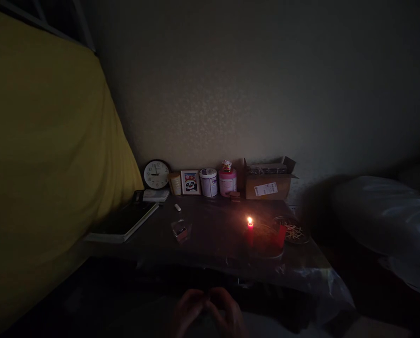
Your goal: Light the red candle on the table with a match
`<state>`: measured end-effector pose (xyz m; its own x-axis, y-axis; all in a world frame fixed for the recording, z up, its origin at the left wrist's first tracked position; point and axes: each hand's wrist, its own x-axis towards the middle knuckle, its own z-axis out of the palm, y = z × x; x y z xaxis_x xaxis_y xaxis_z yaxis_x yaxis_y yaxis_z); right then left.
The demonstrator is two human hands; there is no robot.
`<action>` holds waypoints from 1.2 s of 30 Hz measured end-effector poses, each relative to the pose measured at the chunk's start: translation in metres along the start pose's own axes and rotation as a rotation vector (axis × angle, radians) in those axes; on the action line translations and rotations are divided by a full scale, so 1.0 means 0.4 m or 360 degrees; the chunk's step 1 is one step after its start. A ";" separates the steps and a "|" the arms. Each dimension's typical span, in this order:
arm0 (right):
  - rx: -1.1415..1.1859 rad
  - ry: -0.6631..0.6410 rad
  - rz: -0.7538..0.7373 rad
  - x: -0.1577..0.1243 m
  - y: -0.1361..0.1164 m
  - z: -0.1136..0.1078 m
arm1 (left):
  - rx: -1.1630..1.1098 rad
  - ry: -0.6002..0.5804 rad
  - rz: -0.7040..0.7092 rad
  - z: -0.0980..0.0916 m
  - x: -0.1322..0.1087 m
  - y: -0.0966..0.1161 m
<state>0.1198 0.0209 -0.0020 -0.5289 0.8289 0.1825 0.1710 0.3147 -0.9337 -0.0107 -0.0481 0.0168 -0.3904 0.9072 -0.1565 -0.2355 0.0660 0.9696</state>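
My left hand [189,307] and my right hand [226,310] meet low in front of the table edge. Their fingertips pinch together, and whatever may be between them is too dark and small to make out. Beyond them on the table burns a slim red candle [250,233], upright, with a small bright flame. Just right of it stands a tilted red piece [281,234], whose kind I cannot tell. A dish of loose matchsticks [294,231] sits at the right. Left of the candle lies a clear plastic bag with a small brown box [181,233] in it.
Along the wall stand a clock [156,174], a framed panda picture [190,182], a white tub [208,182], a pink tub [227,183] topped by a figurine [226,165], and an open carton [268,187]. A large book [125,223] lies left, beside a yellow cloth [55,141].
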 end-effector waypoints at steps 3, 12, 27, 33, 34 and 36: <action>-0.0025 0.0011 0.0016 -0.002 0.000 0.000 | -0.0001 0.0008 0.0011 0.002 -0.002 0.006; -0.0011 -0.0034 -0.0040 0.000 -0.023 -0.009 | 0.0059 0.0007 0.0021 -0.014 0.021 -0.029; 0.0029 0.0039 -0.0153 0.012 0.022 0.007 | 0.0142 0.0122 -0.0080 -0.015 0.061 -0.058; 0.0109 0.0002 -0.0120 0.011 -0.021 -0.021 | 0.0147 0.0028 0.0018 0.013 0.033 0.004; 0.0111 -0.0007 -0.0087 0.011 -0.033 -0.028 | 0.0148 0.0026 0.0026 0.018 0.032 0.011; 0.0099 -0.0023 -0.0024 0.011 -0.056 -0.044 | 0.0144 0.0009 0.0030 0.028 0.039 0.019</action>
<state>0.1283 0.0257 0.0254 -0.5428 0.8175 0.1926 0.1113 0.2974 -0.9483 -0.0087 -0.0286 0.0238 -0.3991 0.9063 -0.1392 -0.1469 0.0866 0.9853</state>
